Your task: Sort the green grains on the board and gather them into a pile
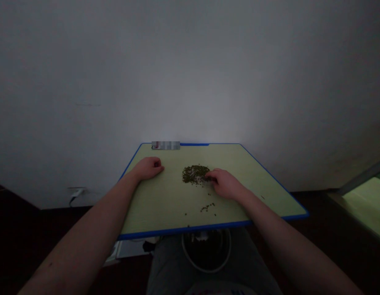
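Observation:
A loose pile of small greenish-brown grains (192, 173), perhaps dried beans, lies spread on the pale table (165, 205) with a blue edge. At the pile's right side is my right hand (225, 182), its fingers bent and drawn together, touching the grains; what they pinch, if anything, is too small to make out. My left hand (149, 168) rests on the table left of the pile, apart from it, fingers curled into a loose fist with nothing visible in it. Several stray grains (207, 207) lie nearer the front edge. Below that edge, a metal bowl (208, 268) sits on my lap, dark inside.
Against the pale wall (190, 73), a small flat item (165, 145), blurred out, lies at the table's back left. A thin dark bit (262, 197) is near the right forearm. At far right stands another light-coloured surface (366, 200). A plug with a cable (76, 193) is low on the left wall.

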{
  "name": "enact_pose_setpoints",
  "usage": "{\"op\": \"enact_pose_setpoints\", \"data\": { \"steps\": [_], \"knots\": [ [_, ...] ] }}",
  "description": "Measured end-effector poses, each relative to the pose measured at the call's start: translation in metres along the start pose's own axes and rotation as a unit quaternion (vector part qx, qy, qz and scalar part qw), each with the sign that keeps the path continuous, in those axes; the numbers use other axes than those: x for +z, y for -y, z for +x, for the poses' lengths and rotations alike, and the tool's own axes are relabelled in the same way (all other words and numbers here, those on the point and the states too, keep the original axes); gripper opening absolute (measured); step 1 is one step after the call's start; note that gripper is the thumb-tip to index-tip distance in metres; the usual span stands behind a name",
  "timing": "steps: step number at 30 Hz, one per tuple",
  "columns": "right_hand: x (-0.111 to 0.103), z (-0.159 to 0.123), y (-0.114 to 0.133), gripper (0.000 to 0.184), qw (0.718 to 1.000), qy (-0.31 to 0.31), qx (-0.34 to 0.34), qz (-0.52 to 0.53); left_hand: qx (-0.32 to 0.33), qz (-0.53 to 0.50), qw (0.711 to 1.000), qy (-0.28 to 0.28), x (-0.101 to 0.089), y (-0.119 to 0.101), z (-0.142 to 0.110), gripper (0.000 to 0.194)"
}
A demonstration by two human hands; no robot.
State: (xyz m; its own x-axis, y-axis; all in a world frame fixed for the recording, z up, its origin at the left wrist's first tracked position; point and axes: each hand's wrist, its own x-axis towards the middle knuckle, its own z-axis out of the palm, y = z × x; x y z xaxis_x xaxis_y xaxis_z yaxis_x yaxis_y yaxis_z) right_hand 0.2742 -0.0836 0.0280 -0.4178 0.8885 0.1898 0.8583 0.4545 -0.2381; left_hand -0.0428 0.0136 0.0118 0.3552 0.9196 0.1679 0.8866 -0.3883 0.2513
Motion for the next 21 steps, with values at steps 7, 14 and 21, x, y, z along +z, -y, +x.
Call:
{"op": "enact_pose_setpoints", "data": {
  "steps": [7,14,21],
  "knots": [
    [-0.001,-0.007,0.005,0.037,0.999,-0.001,-0.042,0.020,0.007,0.003,1.000,-0.007,-0.001,-0.001,0.000,0.028],
    [-0.002,-0.013,0.015,0.036,0.999,0.016,-0.034,0.024,0.000,0.002,1.000,0.000,-0.001,-0.001,0.000,0.029],
    [-0.003,-0.022,0.019,0.036,0.999,0.029,-0.030,0.022,0.011,0.005,1.000,-0.003,-0.003,-0.003,-0.001,0.028]
  ]
}}
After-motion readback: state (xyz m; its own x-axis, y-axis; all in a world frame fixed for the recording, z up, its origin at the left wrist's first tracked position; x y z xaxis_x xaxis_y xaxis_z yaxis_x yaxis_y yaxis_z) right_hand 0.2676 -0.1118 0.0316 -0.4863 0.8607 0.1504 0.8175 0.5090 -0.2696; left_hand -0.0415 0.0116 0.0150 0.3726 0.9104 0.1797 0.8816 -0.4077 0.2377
